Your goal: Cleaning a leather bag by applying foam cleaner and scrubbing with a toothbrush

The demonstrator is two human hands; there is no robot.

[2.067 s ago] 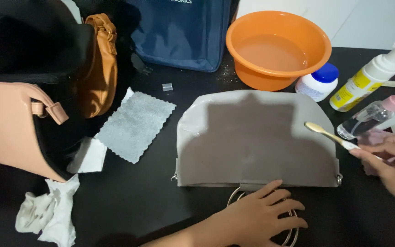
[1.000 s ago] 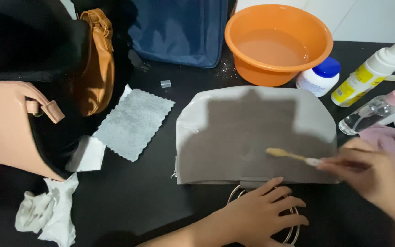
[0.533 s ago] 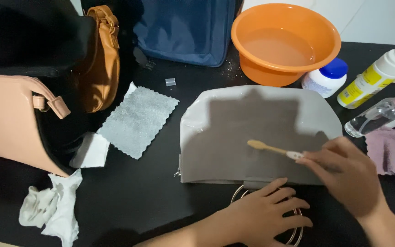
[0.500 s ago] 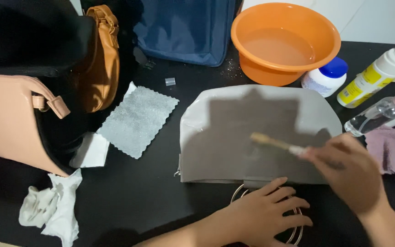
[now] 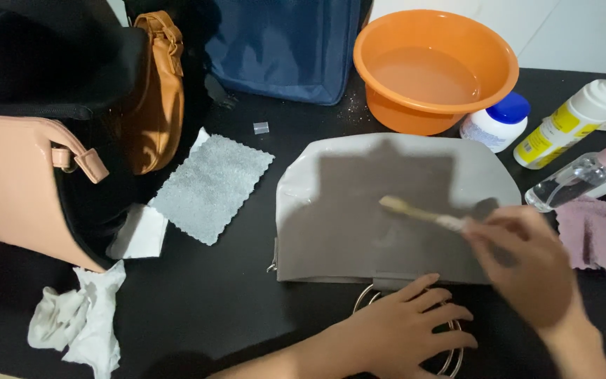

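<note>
— Head view: what are the hands doing?
— The right hand (image 5: pixel 520 263) is gripping a small brush (image 5: pixel 415 211) on the grey bag (image 5: pixel 331 203). The left hand (image 5: pixel 405 330) is lying flat and open on the bag's ring handle (image 5: pixel 450 354).
— Which bottles are standing beside the bag?
— A white-and-yellow pump bottle (image 5: pixel 569 119) and a white jar with a blue lid (image 5: pixel 494 123), near the orange bowl (image 5: pixel 433 67).

- White foam-pump bottle (image 5: pixel 575 116), right edge of the frame, leaning toward the upper right; a yellow label with dark print wraps its lower body.
- Squat white jar with a blue lid (image 5: pixel 494 123), just left of that bottle and touching the orange basin (image 5: pixel 435 67); faint print on its side.
- Clear spray bottle with a pink cap (image 5: pixel 578 181), right edge, lying tilted.
</note>
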